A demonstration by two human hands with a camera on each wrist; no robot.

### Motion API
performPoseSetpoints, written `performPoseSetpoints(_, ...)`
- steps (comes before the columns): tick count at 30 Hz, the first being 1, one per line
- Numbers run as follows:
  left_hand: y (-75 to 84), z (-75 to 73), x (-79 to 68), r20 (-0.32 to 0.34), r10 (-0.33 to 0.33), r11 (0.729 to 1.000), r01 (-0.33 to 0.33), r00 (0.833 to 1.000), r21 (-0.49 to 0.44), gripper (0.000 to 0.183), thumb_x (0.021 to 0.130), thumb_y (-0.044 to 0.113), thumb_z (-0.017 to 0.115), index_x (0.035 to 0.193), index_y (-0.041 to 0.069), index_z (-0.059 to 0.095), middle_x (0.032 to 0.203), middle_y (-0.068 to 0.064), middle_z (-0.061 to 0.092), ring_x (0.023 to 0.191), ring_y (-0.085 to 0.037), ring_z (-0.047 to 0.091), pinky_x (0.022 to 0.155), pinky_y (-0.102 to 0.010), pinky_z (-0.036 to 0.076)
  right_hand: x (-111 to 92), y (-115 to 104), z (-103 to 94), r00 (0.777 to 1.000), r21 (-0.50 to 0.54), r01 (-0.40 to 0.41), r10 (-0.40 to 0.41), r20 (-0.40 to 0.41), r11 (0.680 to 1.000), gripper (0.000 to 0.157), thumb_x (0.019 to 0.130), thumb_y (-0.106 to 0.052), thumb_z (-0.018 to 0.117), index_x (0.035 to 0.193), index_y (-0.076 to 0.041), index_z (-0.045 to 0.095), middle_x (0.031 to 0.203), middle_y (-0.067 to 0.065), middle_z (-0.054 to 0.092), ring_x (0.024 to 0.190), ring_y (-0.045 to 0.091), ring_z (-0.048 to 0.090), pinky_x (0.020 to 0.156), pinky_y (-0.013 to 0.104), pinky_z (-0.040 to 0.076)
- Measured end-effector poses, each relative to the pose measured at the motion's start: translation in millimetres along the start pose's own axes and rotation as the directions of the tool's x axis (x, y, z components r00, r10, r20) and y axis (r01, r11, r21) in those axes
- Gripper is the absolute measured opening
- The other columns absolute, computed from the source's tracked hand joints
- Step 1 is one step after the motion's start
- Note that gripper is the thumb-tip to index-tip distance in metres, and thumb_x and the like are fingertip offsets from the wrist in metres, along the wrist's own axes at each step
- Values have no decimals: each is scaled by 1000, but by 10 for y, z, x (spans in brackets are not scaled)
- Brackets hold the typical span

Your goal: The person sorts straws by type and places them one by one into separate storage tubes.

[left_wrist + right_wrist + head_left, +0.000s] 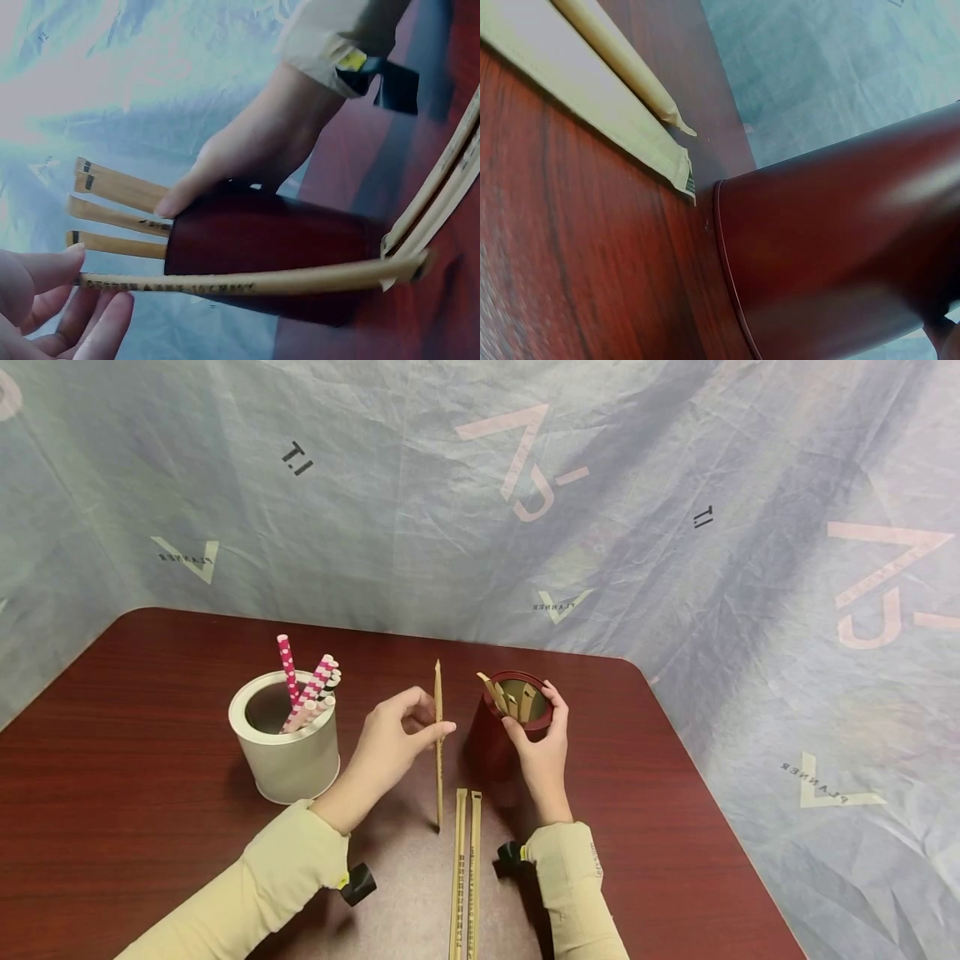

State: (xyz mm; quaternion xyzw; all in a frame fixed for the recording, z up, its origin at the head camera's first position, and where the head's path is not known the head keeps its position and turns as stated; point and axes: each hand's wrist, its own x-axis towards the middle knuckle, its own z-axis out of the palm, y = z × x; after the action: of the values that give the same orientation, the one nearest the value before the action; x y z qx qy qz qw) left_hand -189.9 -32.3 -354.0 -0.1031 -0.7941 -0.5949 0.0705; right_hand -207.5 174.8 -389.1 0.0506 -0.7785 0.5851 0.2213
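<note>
My left hand [393, 731] pinches a brown paper-wrapped straw [438, 760] between thumb and fingers. It stands nearly upright in the head view, its lower end close over the table. To the right, my right hand [542, 752] grips a dark red can [487, 747] by its rim, thumb on the near side. Several wrapped straws [124, 189] stick out of that can; in the left wrist view their flat sealed ends show. Two more wrapped straws [467, 860] lie side by side on the table, in front of the can.
A cream can [292, 768] on the left holds several pink-patterned paper straws [288, 664]. The reddish-brown table [135, 760] has rounded far corners. Behind it hangs a pale printed cloth [420, 510], which also runs along the right side.
</note>
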Motion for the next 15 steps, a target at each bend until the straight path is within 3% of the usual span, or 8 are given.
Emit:
performPoseSetpoints(4,89,-46,-15,-81,74,993,-65,994,102,20,82,21,77,87,10,61,83,-4,67,75,-15,61,68,-26,48,0,6,-2,1000,5,2,-2,-2,1000,69,84,-7,70,141,2,34,154,11,34,136,29,40,111,47,33)
performPoseSetpoints(8,157,-82,-13,-143,124,989,-111,982,100,20,83,22,76,87,11,60,83,-3,64,78,-14,57,68,-25,44,-4,-3,-1,1000,6,1,-1,-2,1000,69,84,-8,70,141,3,34,154,11,33,137,30,39,111,47,32)
performPoseSetpoints(15,284,-133,29,-280,218,976,-211,935,54,21,82,19,77,85,9,59,80,-5,62,76,-8,54,67,-18,42,-1,-6,5,1000,14,-2,2,-1,1000,69,84,-9,70,142,3,34,154,12,34,137,30,38,112,48,31)
